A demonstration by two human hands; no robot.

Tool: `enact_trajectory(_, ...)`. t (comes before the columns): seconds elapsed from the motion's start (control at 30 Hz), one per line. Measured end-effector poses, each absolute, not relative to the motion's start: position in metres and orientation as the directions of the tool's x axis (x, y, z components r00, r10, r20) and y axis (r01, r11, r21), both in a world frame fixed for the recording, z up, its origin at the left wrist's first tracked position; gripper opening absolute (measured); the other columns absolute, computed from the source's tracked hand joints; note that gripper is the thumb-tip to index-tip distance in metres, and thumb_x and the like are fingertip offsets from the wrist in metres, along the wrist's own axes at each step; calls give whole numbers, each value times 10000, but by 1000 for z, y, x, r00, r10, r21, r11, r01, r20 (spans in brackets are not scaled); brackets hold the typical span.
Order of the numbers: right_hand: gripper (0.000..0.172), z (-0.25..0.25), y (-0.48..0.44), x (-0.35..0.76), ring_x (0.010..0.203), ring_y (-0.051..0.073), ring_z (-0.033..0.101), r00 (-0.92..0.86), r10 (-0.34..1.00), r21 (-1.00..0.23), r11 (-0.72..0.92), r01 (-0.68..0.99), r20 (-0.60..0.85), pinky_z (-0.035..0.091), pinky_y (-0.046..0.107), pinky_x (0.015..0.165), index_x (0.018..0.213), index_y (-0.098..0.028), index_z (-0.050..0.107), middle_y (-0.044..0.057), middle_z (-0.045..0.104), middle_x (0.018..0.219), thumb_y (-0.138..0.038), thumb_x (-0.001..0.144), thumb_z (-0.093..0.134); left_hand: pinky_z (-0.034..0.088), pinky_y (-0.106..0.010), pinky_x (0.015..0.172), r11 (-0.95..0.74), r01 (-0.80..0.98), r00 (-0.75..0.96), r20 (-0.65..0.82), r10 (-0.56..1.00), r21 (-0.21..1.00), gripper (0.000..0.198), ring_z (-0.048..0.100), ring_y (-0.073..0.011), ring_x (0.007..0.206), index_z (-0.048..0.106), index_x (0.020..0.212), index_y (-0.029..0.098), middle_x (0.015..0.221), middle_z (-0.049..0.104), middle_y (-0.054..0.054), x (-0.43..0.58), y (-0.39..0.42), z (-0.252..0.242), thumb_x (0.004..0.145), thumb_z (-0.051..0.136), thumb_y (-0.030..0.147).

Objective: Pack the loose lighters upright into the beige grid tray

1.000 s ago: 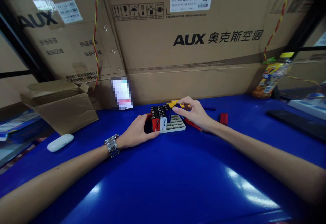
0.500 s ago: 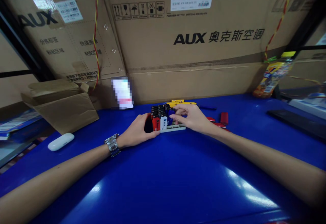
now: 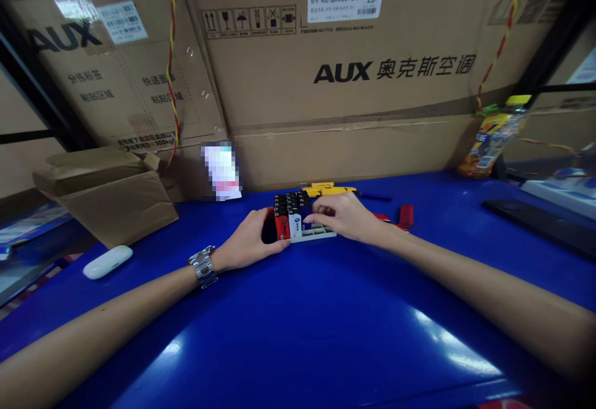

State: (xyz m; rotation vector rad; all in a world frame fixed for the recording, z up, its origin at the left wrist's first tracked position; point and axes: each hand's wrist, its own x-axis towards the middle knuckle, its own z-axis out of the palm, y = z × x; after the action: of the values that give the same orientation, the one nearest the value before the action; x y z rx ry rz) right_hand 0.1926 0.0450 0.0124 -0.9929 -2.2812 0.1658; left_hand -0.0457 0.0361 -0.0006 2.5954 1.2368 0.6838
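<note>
A pale gridded tray (image 3: 318, 234) stands on the blue table, with several black-topped lighters upright in its left part. At its front are a red lighter (image 3: 282, 227) and a white lighter (image 3: 295, 225). My left hand (image 3: 246, 240) wraps round the tray's left end, thumb along the front corner. Beside the white one is a dark blue lighter (image 3: 306, 216), pinched by my right hand (image 3: 343, 215) and mostly covered by its fingers. Whether its base sits fully in a slot is hidden. Grid slots show under my right hand.
Yellow lighters (image 3: 336, 191) lie behind the tray, and red lighters (image 3: 406, 215) to its right. An open carton (image 3: 112, 198) and a white case (image 3: 108, 262) are at left. A drink bottle (image 3: 494, 139) and a black slab (image 3: 535, 223) are at right. Large cardboard boxes back the table.
My right hand has moved slightly left, bringing the blue lighter closer to the white one; its fingers now cover more of it. My left hand keeps its hold. The view has shifted a little.
</note>
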Motion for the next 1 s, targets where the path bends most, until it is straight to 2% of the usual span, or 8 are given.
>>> enact_trajectory(0.1, 420, 18, 56, 211, 534, 116, 503, -429, 722, -271, 634, 724, 543, 343, 257, 562, 679, -159, 595, 24, 604, 603, -428, 924, 385, 463, -410, 798, -616, 700, 533, 311, 787, 361, 567, 565, -267, 940, 499, 1148, 140, 1085, 595, -127, -47, 37, -2, 745, 598, 525)
enact_trajectory(0.17, 428, 21, 67, 231, 558, 137, 525, -324, 783, -187, 481, 856, 530, 353, 273, 578, 709, -157, 600, 52, 623, 643, -373, 946, 316, 460, -419, 812, -607, 706, 529, 299, 794, 364, 604, 558, -275, 964, 488, 1173, 135, 1107, 587, -135, -47, 37, -2, 744, 591, 547)
enact_trajectory(0.27, 249, 18, 83, 266, 836, 235, 593, -158, 893, 5, 172, 985, 421, 402, 313, 685, 881, -147, 636, 137, 661, 910, -272, 871, 420, 459, -429, 822, -599, 711, 525, 288, 801, 368, 646, 551, -286, 990, 471, 1209, 135, 1128, 581, -142, -48, 37, -2, 742, 583, 567)
enact_trajectory(0.37, 309, 12, 95, 296, 1014, 332, 548, 56, 971, 106, -83, 991, 234, 430, 387, 726, 1010, -160, 632, 171, 610, 1108, -351, 802, 507, 460, -432, 823, -593, 713, 521, 283, 805, 376, 665, 551, -289, 996, 464, 1221, 133, 1131, 582, -145, -48, 36, -2, 737, 585, 573)
enact_trajectory(0.5, 275, 6, 103, 311, 920, 272, 603, 35, 998, 113, -40, 993, 50, 446, 339, 719, 976, -128, 636, 163, 641, 1011, -304, 817, 497, 456, -434, 831, -594, 707, 520, 287, 804, 384, 671, 553, -293, 1008, 463, 1223, 144, 1135, 584, -142, -48, 37, -3, 730, 578, 585)
enact_trajectory(0.67, 323, 5, 105, 299, 1036, 264, 564, -29, 992, 129, 14, 992, 121, 420, 319, 820, 1104, -53, 565, 227, 591, 1090, -160, 864, 378, 453, -439, 837, -603, 698, 527, 292, 798, 386, 657, 552, -296, 1019, 469, 1219, 145, 1140, 584, -144, -48, 37, -2, 734, 571, 575)
enact_trajectory(0.87, 451, 4, 97, 283, 963, 328, 598, 0, 997, 77, -6, 997, 74, 450, 402, 732, 1155, -88, 532, 236, 579, 1086, -394, 918, 300, 464, -433, 822, -625, 692, 540, 316, 780, 361, 607, 563, -290, 992, 468, 1195, 164, 1114, 588, -135, -49, 37, -3, 749, 570, 561)
enact_trajectory(1.0, 455, 12, 89, 277, 941, 335, 617, 68, 997, 32, -69, 997, 24, 460, 393, 690, 1223, -114, 463, 222, 608, 1074, -388, 861, 433, 465, -426, 822, -626, 696, 541, 316, 780, 353, 611, 561, -289, 994, 462, 1201, 164, 1116, 587, -134, -49, 37, -4, 750, 573, 562)
